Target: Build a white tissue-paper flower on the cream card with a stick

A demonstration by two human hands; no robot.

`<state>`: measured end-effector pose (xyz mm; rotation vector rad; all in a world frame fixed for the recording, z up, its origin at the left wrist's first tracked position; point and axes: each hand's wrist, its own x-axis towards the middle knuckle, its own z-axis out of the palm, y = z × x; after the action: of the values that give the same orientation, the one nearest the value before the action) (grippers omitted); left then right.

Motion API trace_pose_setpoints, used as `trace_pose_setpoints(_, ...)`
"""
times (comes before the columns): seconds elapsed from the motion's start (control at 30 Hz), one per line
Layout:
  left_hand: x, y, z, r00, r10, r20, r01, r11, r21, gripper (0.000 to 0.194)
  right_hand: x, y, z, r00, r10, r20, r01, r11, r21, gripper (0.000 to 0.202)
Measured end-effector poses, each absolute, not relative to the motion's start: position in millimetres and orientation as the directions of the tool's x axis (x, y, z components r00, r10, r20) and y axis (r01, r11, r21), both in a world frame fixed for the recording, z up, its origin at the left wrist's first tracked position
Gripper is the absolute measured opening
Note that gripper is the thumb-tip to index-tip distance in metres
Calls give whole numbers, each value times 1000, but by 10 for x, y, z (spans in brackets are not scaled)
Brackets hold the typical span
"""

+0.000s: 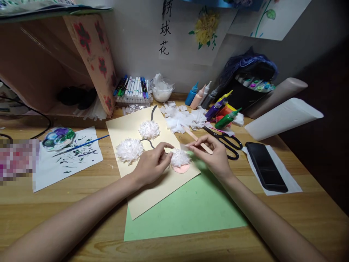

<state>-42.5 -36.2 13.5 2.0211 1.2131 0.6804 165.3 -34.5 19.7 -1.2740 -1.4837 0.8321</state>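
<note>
A cream sheet lies on a green sheet and bears three fluffy white paper flowers; the right one has a pink patch showing at its lower edge. My left hand rests on the cream sheet, its fingers bent beside that flower; whether its fingertips pinch anything is too small to tell. Above the flower's right side my right hand pinches a small white paper piece. A wooden stick passes behind its fingers.
White paper scraps, glue bottles and black scissors lie beyond my hands. At right are a phone and a white roll-like object; at left, a paint palette and a brush.
</note>
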Motion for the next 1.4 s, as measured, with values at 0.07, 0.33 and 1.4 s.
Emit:
trace_pose_setpoints(0.07,-429,-368,119,478,872,107,512,-375,773,30,1599,-434,201,-23,990,141,175,143,-974,23)
trace_pose_setpoints(0.33,-446,-342,164,499,851,166,539,-455,709,21,1566,-549,107,-22,977,214,159,215,-964,12)
trace_pose_setpoints(1.4,-651,-615,123,612,790,-32,624,-457,634,16,1370,-869,109,-749,286,598,373,928,24,11)
